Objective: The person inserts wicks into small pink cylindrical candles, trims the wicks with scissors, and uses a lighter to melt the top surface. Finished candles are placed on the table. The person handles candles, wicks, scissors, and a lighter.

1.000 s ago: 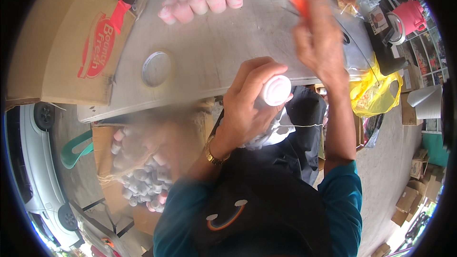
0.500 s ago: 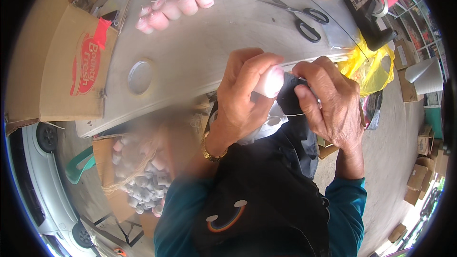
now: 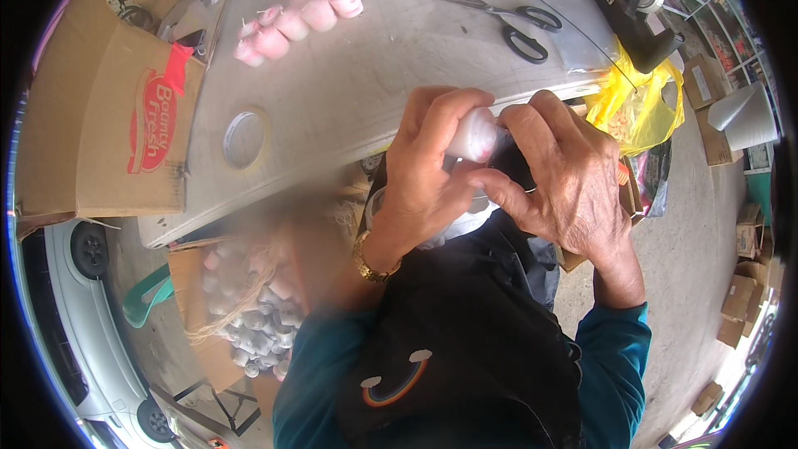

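Note:
A small pale pink candle (image 3: 472, 135) is gripped in my left hand (image 3: 422, 170), its rounded end turned toward my right hand (image 3: 573, 179). The fingers of my right hand are curled close to that end, thumb bent in below. Whatever those fingertips hold, if anything, is too small or hidden to make out. Below my hands, something white (image 3: 465, 224) lies against my black apron (image 3: 465, 308). Several pink candles (image 3: 303, 17) with short wicks stand grouped on the table (image 3: 341, 75).
Black-handled scissors (image 3: 524, 29) and a tape roll (image 3: 245, 140) lie on the table. A tape dispenser (image 3: 640, 33) and yellow plastic bag (image 3: 640, 112) are at the right. At left stands a cardboard box (image 3: 100, 116); a lower box holds many small candles (image 3: 266, 324).
My right hand has come in closer to the candle. The candle has tilted in my left hand. A thin white strand seen earlier at my right thumb no longer shows.

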`<act>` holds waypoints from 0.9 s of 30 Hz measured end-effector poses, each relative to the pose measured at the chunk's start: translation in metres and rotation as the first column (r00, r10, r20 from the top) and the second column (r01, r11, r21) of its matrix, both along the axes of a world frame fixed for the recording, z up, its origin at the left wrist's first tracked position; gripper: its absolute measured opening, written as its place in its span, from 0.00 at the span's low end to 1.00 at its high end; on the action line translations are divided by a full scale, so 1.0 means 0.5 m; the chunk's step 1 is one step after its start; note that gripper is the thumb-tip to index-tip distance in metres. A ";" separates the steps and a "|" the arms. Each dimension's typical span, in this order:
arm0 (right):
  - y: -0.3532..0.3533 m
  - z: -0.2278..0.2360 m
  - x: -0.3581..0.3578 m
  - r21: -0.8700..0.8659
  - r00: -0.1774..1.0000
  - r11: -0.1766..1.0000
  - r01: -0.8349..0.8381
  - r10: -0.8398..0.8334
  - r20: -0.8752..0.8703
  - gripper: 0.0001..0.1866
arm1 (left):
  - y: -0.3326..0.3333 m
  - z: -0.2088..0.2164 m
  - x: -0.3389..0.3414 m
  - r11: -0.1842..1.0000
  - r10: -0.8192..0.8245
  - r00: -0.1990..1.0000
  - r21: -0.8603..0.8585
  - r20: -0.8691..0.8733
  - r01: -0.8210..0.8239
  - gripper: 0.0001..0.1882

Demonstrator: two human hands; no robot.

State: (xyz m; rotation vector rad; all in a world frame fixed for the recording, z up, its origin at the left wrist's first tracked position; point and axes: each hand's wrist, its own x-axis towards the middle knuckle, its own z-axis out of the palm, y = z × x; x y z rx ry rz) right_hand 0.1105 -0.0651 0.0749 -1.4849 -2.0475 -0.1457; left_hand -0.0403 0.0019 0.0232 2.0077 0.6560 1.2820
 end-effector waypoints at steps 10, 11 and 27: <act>0.001 -0.015 -0.005 0.073 0.995 0.997 0.027 -0.034 0.099 0.21 | 0.001 -0.001 -0.004 0.999 -0.033 0.999 0.013 -0.037 0.034 0.20; 0.001 -0.016 -0.004 0.086 0.992 0.996 0.018 -0.029 0.121 0.19 | 0.000 -0.001 -0.005 0.998 -0.060 0.998 -0.009 -0.033 0.060 0.21; 0.011 -0.021 0.008 0.077 0.992 0.997 -0.015 0.005 0.124 0.25 | 0.011 -0.003 -0.020 0.976 -0.181 0.977 -0.146 -0.111 0.164 0.24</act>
